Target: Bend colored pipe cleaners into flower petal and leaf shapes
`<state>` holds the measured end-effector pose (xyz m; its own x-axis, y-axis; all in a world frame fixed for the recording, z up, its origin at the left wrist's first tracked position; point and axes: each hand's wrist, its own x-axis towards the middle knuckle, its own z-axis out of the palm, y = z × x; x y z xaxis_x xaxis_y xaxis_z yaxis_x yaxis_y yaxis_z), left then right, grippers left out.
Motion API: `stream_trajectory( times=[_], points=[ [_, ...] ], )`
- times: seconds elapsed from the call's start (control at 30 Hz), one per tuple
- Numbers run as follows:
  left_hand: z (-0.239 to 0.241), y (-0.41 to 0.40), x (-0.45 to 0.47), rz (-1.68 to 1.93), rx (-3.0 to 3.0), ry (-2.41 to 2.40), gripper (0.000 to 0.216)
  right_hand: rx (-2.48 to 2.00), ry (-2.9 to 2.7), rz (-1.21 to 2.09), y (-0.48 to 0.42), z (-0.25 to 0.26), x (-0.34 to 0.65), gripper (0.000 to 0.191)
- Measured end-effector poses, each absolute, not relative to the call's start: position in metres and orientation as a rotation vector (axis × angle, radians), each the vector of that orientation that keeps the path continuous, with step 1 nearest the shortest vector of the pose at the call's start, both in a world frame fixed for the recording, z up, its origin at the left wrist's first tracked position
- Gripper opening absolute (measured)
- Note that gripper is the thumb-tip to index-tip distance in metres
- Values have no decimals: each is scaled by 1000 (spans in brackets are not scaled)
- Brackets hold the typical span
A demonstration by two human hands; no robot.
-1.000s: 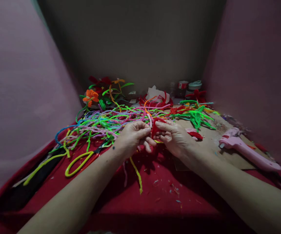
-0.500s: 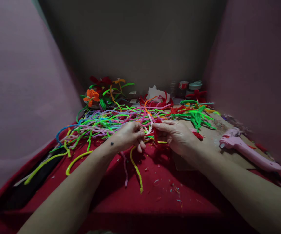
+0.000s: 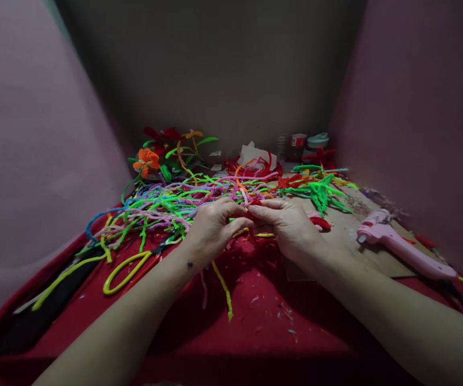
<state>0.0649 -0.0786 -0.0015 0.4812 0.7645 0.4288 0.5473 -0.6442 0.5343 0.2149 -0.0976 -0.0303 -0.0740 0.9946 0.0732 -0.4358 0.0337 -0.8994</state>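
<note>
My left hand (image 3: 220, 224) and my right hand (image 3: 285, 221) meet above the near edge of the pile. A red pipe cleaner (image 3: 251, 234), bent into a loop, is pinched between the thumb and fingers of my right hand. My left thumb and fingertips are closed at the same spot, on the left side of the red piece. The fingers hide much of it. Just behind them lies a heap of loose pipe cleaners (image 3: 167, 201) in green, pink, purple and blue.
A pink glue gun (image 3: 408, 249) lies on a cardboard sheet (image 3: 346, 241) at right. Yellow-handled scissors (image 3: 109, 281) rest left of my forearm. Pipe-cleaner flowers (image 3: 148, 160) stand at the back left. Green pieces (image 3: 322, 193) lie right of the heap. Scraps dot the red cloth (image 3: 263, 321).
My left hand has moved right, up against my right hand, and its lower fingers have curled in. The red loop is now more hidden. The view has shifted slightly, showing more of the scissors.
</note>
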Motion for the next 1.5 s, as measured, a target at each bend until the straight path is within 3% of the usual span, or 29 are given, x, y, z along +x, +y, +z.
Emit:
stream_trajectory(
  times=[0.3, 0.53, 0.73, 0.9, 1.07, 1.37, 1.5],
  points=[
    [-7, -79, 68, 1033, 2108, 1127, 13, -694, -899, 1556, -96, -38, 212, 17],
    [-8, -76, 64, 1009, 2191, 1190, 8, -842, -1024, 1414, -99, -36, 211, 12],
    [8, -81, 62, 884, 1723, 960, 26, -943, -1214, 1301, -104, -34, 210, 15],
    [7, -84, 64, 896, 1720, 985, 12, -963, -1289, 1307, -105, -34, 210, 19],
    [6, -82, 63, 863, 1747, 978, 16, -975, -1317, 1322, -106, -29, 210, 20],
    [1, -79, 60, 924, 2427, 1233, 11, -962, -1225, 1366, -111, -28, 205, 9],
    [5, -79, 58, 847, 2108, 1241, 15, -959, -1279, 1378, -113, -26, 206, 11]
  ],
)
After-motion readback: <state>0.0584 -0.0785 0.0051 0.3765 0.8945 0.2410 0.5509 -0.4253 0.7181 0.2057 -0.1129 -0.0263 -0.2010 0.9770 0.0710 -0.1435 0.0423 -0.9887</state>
